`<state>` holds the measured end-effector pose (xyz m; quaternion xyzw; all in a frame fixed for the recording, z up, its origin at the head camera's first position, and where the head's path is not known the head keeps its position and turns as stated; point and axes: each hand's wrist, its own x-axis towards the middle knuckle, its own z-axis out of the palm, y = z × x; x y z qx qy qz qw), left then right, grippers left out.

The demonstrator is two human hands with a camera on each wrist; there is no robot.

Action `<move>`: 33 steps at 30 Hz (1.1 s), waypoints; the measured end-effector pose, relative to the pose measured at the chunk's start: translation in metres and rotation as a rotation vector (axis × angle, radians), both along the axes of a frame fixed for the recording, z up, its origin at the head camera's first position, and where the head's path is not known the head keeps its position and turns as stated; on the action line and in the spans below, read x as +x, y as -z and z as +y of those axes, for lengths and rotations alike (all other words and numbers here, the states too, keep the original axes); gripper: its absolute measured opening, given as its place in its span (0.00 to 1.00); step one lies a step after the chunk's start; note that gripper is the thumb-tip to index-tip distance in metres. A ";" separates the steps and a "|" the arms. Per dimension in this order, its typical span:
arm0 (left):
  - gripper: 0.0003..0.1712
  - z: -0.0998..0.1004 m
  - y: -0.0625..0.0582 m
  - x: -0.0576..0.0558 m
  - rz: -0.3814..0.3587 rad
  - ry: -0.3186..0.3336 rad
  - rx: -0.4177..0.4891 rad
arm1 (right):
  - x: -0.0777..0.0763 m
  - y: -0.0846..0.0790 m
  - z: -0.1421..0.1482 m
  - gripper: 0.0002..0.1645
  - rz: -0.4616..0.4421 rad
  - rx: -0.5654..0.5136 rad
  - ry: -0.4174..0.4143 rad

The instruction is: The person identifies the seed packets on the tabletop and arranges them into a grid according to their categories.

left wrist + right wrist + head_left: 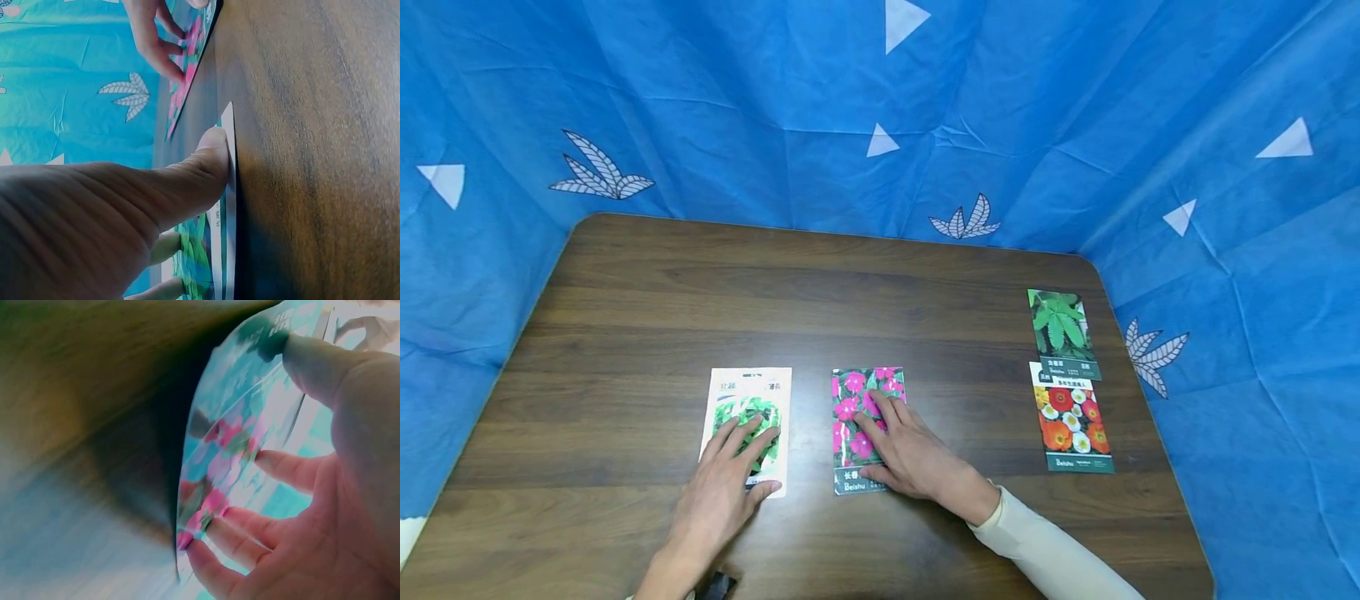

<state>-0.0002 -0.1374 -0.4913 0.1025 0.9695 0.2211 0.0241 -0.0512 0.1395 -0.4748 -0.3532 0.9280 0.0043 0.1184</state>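
Observation:
A white-bordered seed packet with a green leafy picture (pixel 781 392) lies on the table, left of the middle. My left hand (pixel 718 492) rests on it with spread fingers, and in the left wrist view the thumb (pixel 211 159) touches the packet near its edge. To its right is a pink-flower seed packet (pixel 848 410). On that one the fingertips and thumb of my right hand (pixel 917 454) press down, fingers spread. Seen from the right wrist, this pink-flower packet (pixel 228 444) has a glossy, slightly bowed surface under the fingers.
Near the table's right edge lie two more packets: a green-leaf one (pixel 1058 327) at the back, overlapping the top of a red-and-white-flower one (pixel 1075 423). Blue cloth (pixel 760 108) hangs behind and beside the brown wooden table (pixel 820 283). A small black object (pixel 718 585) shows by the left wrist.

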 end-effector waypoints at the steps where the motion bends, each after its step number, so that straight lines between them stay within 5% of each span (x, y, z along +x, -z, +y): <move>1: 0.42 0.000 0.000 0.000 -0.001 0.000 -0.003 | 0.001 0.000 -0.001 0.45 0.008 0.006 -0.005; 33: 0.42 0.001 0.001 0.001 0.000 -0.014 0.015 | -0.002 0.006 -0.017 0.43 0.062 -0.033 -0.108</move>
